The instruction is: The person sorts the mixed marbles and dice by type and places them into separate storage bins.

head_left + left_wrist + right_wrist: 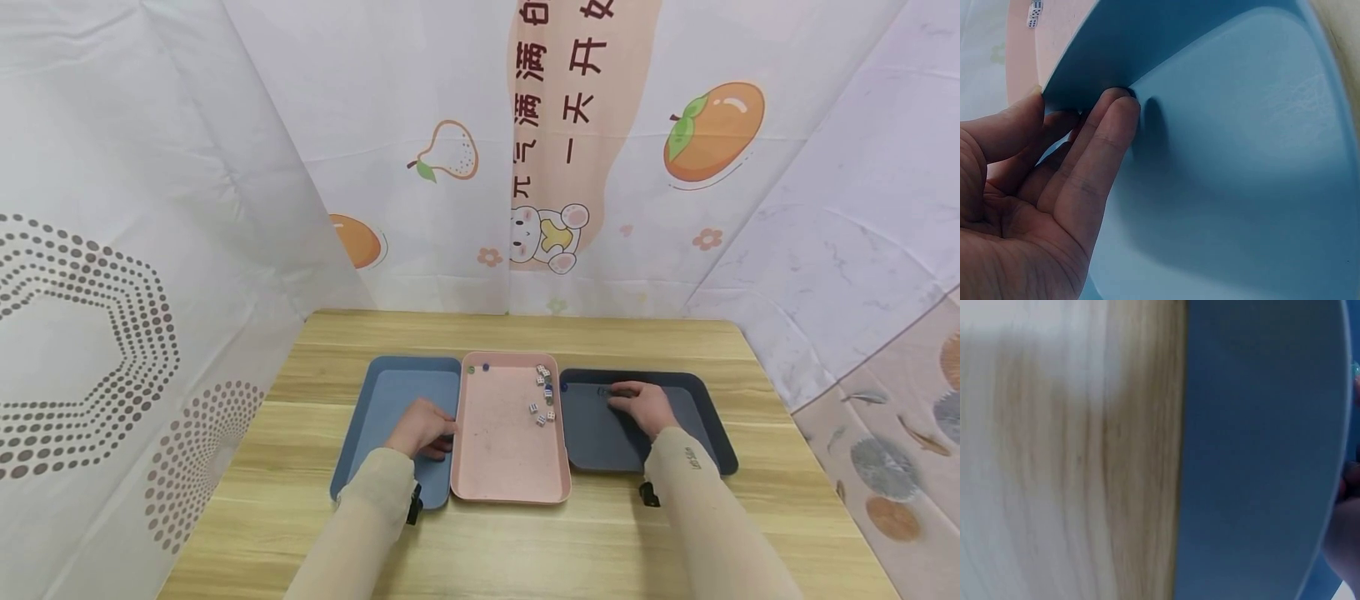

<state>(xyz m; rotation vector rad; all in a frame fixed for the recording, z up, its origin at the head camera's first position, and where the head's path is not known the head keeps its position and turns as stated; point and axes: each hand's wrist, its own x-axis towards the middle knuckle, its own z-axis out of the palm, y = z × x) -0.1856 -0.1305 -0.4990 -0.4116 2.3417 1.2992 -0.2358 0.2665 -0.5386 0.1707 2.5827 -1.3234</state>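
Note:
My left hand is at the right side of the light blue tray, pinching its wall. In the left wrist view the thumb is at the rim and the other fingers lie along the inner face. Over the dark blue tray reaches my right hand, its fingers loosely bent. A small teal-green piece lies right at its fingertips. To the left of that, a small blue piece sits near the tray's far left corner. The right wrist view shows mostly tray wall, with the hand largely cut off.
Between the blue trays stands a pink tray. Several white dice lie along its right side, among small blue and green pieces. A green piece and a blue piece lie at its far left. All trays stand on a wooden table.

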